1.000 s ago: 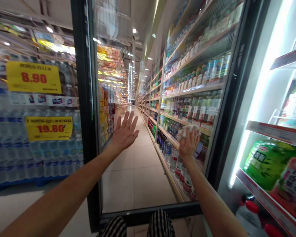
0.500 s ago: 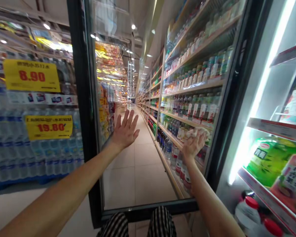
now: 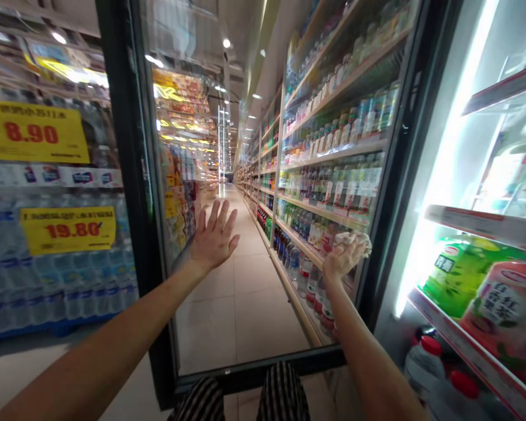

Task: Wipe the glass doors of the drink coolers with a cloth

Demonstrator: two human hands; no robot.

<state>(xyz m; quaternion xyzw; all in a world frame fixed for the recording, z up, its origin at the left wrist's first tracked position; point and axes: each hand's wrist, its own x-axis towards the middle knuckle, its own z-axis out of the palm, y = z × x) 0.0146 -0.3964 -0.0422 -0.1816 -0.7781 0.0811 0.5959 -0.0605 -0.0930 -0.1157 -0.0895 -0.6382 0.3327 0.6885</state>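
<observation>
A black-framed glass door (image 3: pixel 210 327) fills the middle of the head view, and the aisle shows through its pane. Flat against the glass, left of centre, my left hand (image 3: pixel 214 237) has its fingers spread and holds nothing. My right hand (image 3: pixel 342 264) is at the right side of the pane, near the frame. A pale crumpled cloth (image 3: pixel 353 240) lies under its fingers, pressed towards the glass. The palm side of that hand is hidden.
On the right a lit fridge has shelves (image 3: pixel 482 225) with green drink packs (image 3: pixel 458 275), a pink pack (image 3: pixel 504 310) and red-capped bottles (image 3: pixel 425 359). Stacked water bottles (image 3: pixel 65 298) with yellow price signs (image 3: pixel 68 229) stand left. My knees (image 3: pixel 283 394) are below the door's bottom edge.
The view has turned slightly right, so the door and shelves sit further left. My left hand stays flat on the glass. My right hand with the cloth has shifted slightly towards the door's right frame.
</observation>
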